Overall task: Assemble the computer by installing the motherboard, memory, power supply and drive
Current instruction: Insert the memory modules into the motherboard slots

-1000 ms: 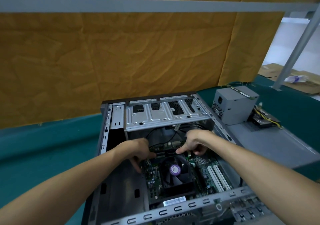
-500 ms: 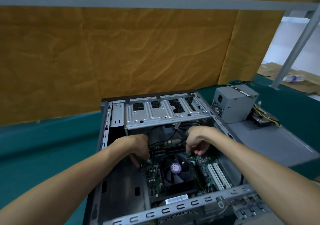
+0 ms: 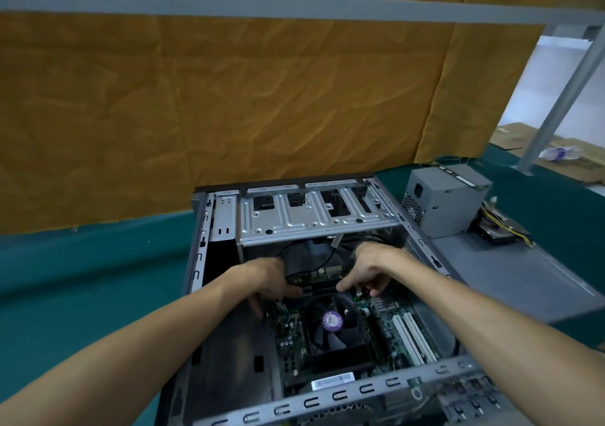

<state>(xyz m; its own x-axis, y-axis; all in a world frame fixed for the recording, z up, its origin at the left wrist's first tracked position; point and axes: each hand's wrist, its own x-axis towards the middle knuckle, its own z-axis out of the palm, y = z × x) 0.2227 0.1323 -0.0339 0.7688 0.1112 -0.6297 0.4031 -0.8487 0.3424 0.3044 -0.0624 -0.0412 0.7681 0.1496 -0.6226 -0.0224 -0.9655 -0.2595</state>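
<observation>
Your left hand [image 3: 271, 280] and right hand [image 3: 370, 270] press thumbs down on the memory stick [image 3: 319, 289] just beyond the fan [image 3: 330, 322], likely to seat both ends evenly.

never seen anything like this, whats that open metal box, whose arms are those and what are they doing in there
The picture comes from a camera worn on a person's head, looking down at their own arms. The metal box is an open computer case lying on a green table. Inside is the motherboard, the green circuit board, with a cooling fan on it. The left hand and right hand press their thumbs on the two ends of a memory stick. The grey power supply stands outside, on a grey panel, not yet installed.
</observation>
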